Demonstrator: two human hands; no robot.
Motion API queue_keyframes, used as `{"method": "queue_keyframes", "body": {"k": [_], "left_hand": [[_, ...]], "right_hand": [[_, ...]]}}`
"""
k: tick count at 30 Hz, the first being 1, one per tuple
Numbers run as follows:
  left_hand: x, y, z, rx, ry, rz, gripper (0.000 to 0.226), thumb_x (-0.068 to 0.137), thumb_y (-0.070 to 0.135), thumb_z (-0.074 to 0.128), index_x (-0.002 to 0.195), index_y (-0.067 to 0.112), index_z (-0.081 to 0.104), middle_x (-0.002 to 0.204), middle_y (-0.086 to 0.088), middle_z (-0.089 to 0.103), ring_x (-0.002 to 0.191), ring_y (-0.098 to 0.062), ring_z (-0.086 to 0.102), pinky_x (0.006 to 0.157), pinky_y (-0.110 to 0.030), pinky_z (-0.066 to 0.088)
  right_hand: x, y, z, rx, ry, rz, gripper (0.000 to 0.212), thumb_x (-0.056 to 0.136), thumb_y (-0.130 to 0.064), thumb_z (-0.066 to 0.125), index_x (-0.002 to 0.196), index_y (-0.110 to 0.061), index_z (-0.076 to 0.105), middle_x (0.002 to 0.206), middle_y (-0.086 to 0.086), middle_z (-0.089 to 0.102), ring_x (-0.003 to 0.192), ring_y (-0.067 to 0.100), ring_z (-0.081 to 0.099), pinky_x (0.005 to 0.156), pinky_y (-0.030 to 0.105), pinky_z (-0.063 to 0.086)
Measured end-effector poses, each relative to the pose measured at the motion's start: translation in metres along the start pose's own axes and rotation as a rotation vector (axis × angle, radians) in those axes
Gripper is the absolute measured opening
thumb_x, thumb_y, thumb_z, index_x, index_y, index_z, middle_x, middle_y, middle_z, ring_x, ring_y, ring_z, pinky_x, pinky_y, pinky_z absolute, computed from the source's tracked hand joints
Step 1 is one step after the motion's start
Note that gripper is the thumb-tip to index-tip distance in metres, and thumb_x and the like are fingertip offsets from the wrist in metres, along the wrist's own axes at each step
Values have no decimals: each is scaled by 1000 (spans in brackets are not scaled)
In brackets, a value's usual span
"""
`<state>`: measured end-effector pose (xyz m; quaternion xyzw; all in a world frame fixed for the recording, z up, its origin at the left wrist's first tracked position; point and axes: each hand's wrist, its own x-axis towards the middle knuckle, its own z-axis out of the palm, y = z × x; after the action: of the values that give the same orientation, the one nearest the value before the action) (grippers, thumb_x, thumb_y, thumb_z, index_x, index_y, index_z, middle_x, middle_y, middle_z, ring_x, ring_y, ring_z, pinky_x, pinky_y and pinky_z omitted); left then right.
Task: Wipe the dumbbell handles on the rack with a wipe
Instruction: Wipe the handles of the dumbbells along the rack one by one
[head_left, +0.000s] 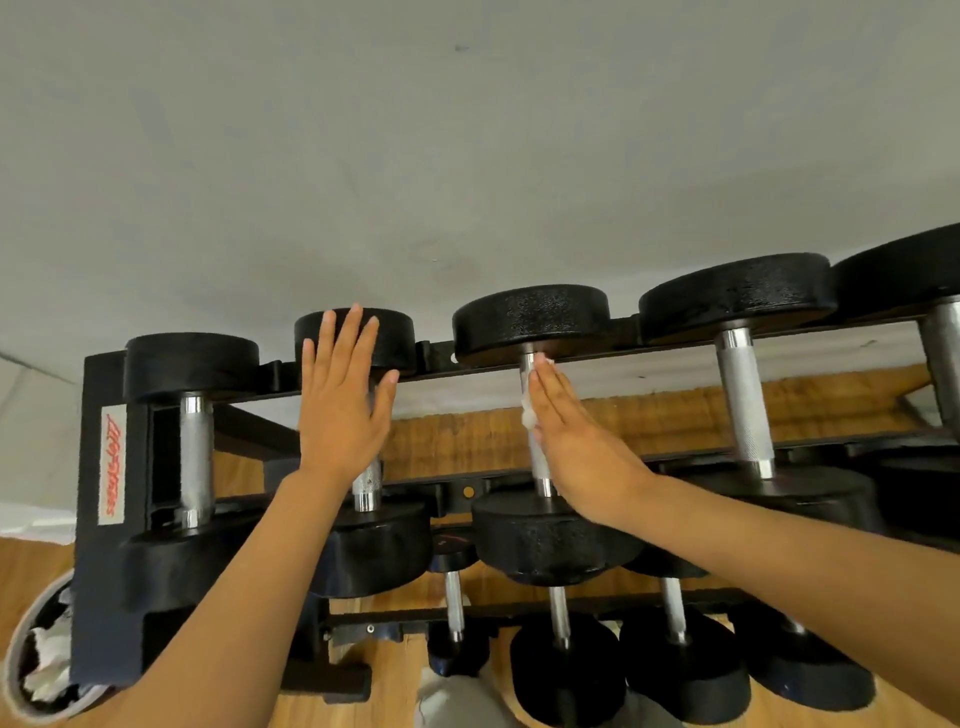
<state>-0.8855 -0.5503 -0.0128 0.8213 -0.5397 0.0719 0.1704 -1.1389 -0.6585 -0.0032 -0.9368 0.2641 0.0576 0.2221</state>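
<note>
A black dumbbell rack (104, 467) holds several black dumbbells with chrome handles on its top shelf. My right hand (576, 441), fingers straight, presses a white wipe (529, 410) against the chrome handle (540, 467) of the third dumbbell from the left. Only small bits of the wipe show beside my fingers. My left hand (343, 405) is flat with fingers spread over the second dumbbell, covering most of its handle (367, 488); its fingertips reach the far head (395, 338). Whether it touches the dumbbell I cannot tell.
A lower shelf carries several smaller dumbbells (561, 623). A bin (21, 649) with crumpled white wipes stands at the bottom left by the rack. A grey wall (467, 156) rises behind the rack, and wooden floor (395, 696) shows below.
</note>
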Motion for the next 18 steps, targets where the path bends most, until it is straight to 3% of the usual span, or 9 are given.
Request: {"method": "queue_keyframes", "body": {"k": [2,5,9,14,18], "left_hand": [[0,0,0,9,-1,3,63,102,46,29,155,12,26,164,-5,15,153,-19,-4,123,-33,-9],[1,1,-3,-4,-24,80,62,103,42,29,155,9,26,164,-6,18,153,-18,1,124,-36,-5],[17,8,-8,-49,-90,314,59,105,38,26,157,10,21,164,-4,16,152,-15,7,124,-33,-4],[69,22,-8,-97,-229,779,57,106,37,17,157,14,7,165,-1,5,152,-13,2,124,-34,5],[102,24,1,-72,-221,1039,58,107,31,24,157,10,7,166,-5,5,153,-17,5,124,-37,9]], "right_hand": [[6,-24,6,75,22,168,74,104,-13,36,142,2,-25,147,16,-42,140,30,-34,121,37,-3],[23,-55,22,102,142,461,65,107,-29,16,133,5,-34,139,21,-44,140,36,-32,119,43,-12],[48,-88,31,249,342,762,70,106,-34,22,148,3,-20,157,21,-24,147,33,-18,121,40,-9],[69,-99,37,357,612,871,67,104,-30,35,153,1,2,162,18,1,150,31,-1,122,38,-3],[86,-104,34,368,753,861,66,97,-22,35,154,0,10,162,15,7,150,29,3,122,36,-4]]}}
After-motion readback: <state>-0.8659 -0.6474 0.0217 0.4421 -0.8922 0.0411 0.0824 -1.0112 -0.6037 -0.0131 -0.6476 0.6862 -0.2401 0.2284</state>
